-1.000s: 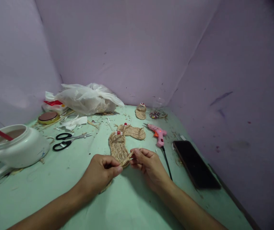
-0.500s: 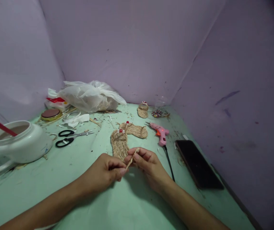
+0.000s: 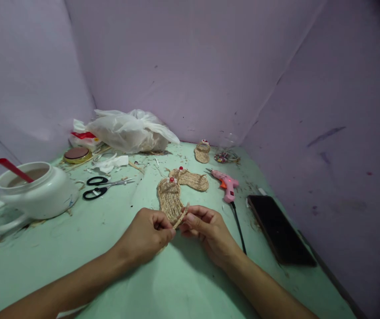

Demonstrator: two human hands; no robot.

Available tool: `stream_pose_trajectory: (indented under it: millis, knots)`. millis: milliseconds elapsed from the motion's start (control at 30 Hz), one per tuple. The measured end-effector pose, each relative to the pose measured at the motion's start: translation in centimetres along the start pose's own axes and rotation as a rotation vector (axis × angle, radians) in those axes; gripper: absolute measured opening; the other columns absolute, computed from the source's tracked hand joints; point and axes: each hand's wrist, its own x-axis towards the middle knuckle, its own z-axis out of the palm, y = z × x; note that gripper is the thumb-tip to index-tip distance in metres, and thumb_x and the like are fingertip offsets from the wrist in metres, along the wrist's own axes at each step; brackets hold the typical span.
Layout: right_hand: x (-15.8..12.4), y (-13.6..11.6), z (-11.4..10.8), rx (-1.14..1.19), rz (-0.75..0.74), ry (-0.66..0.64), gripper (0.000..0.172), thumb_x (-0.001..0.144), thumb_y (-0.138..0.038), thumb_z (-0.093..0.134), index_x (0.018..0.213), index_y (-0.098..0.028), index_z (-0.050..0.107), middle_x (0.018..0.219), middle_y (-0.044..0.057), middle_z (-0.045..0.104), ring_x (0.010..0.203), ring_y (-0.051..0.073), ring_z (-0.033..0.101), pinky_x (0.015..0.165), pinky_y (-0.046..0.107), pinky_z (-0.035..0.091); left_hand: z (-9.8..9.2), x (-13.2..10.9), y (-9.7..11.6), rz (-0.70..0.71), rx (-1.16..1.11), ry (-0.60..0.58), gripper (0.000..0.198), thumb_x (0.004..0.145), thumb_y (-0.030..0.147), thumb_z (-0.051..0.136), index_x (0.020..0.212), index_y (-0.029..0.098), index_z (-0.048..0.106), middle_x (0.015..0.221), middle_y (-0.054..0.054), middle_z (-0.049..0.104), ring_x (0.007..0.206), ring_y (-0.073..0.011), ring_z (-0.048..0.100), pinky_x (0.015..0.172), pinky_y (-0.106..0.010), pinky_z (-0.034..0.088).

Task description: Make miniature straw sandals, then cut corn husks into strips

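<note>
Both hands meet at the middle of the green table (image 3: 76, 248). My left hand (image 3: 148, 235) and my right hand (image 3: 205, 228) are closed in pinches on a short braided jute strip (image 3: 180, 218) held between them. Just beyond the fingers lies a small woven jute sandal (image 3: 170, 198) with a red bead at its toe. A second jute sandal (image 3: 190, 178) lies behind it, touching it at the toe end.
Black scissors (image 3: 105, 187) and a white pot (image 3: 35, 190) with a red spoon sit at the left. A pink glue gun (image 3: 227, 184) and a dark phone (image 3: 279, 228) lie at the right. A plastic bag (image 3: 130, 130), a third small sandal (image 3: 202, 151) and beads stand by the purple back wall.
The strip has come up off the sandal's heel and is now held between both pinches a little nearer me. The view has shifted slightly left.
</note>
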Motion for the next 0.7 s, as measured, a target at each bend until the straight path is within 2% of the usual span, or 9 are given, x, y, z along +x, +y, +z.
stream_pose_trajectory:
  millis: [200,300,400,533,700]
  knots:
    - [0.0,-0.2,0.2,-0.070,-0.003,0.029,0.028,0.060,-0.035,0.077,0.065,-0.012,0.062,0.060,0.002,0.066,0.052,0.010,0.060,0.052,0.020,0.050,-0.2,0.0,-0.3,0.085,0.132,-0.051,0.014,0.063,0.025,0.054,0.058,0.013,0.058,0.050,0.004,0.045,0.049,-0.0080,0.036,0.048,-0.021,0.028]
    - [0.1,-0.5,0.2,-0.023,-0.020,0.114,0.029,0.056,-0.034,0.079,0.065,-0.012,0.062,0.059,0.001,0.066,0.049,0.009,0.060,0.050,0.020,0.050,-0.7,0.1,-0.1,0.121,0.190,-0.105,0.014,0.062,0.024,0.055,0.061,0.012,0.061,0.056,0.002,0.049,0.055,-0.0095,0.040,0.053,-0.023,0.030]
    - [0.2,-0.8,0.0,0.038,-0.015,0.180,0.031,0.052,-0.032,0.081,0.064,-0.011,0.063,0.059,0.001,0.066,0.046,0.008,0.059,0.047,0.019,0.052,-1.2,0.3,0.2,0.058,0.129,-0.137,0.018,0.061,0.028,0.055,0.060,0.011,0.060,0.055,0.002,0.047,0.054,-0.0094,0.038,0.053,-0.024,0.029]
    - [0.5,-1.0,-0.4,0.125,0.049,0.193,0.031,0.049,-0.029,0.083,0.063,-0.010,0.063,0.058,0.003,0.067,0.046,0.009,0.060,0.044,0.018,0.053,-1.6,0.5,0.7,0.018,0.059,-0.166,0.018,0.056,0.028,0.057,0.062,0.011,0.060,0.055,0.002,0.048,0.053,-0.0090,0.038,0.053,-0.024,0.029]
    - [0.8,-1.5,-0.9,0.202,0.055,0.207,0.016,0.062,-0.019,0.076,0.065,-0.010,0.063,0.059,0.003,0.067,0.047,0.010,0.063,0.045,0.016,0.054,-2.0,0.9,0.8,-0.025,0.012,-0.150,0.019,0.053,0.026,0.058,0.063,0.010,0.062,0.056,0.001,0.052,0.054,-0.0090,0.040,0.055,-0.023,0.030]
